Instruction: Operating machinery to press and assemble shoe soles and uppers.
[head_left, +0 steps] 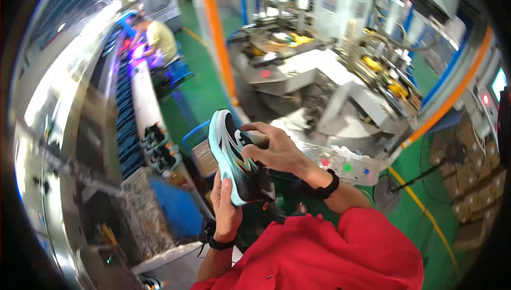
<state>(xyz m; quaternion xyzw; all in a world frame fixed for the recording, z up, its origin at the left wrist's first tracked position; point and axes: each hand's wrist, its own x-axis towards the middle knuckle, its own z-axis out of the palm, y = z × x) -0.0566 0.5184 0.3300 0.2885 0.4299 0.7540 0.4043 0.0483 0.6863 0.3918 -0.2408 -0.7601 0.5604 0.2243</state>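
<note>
Sneaker [233, 158] rests in left hand [226, 214], mint sole [215, 145] curved, upper [239, 174] streaked.

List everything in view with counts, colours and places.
Shoe: one, mint, black, grey; centre
Other shoes: several, mostly dark, left
Worker: one, yellow top, upper left
Panel: one, blue, lower left
Machine: one, mostly white, ahead
Posts: two, orange, flanking machine
Near buttons: three; red, green, blue; machine's edge
Cartons: many, brown, right
Floor: one, green, beneath
Shirt: one, red, bottom
Wristbands: two, black, lower middle
Left hand: one, bare, gripping shoe's lower end
Right hand: one, bare, on shoe's upper
</note>
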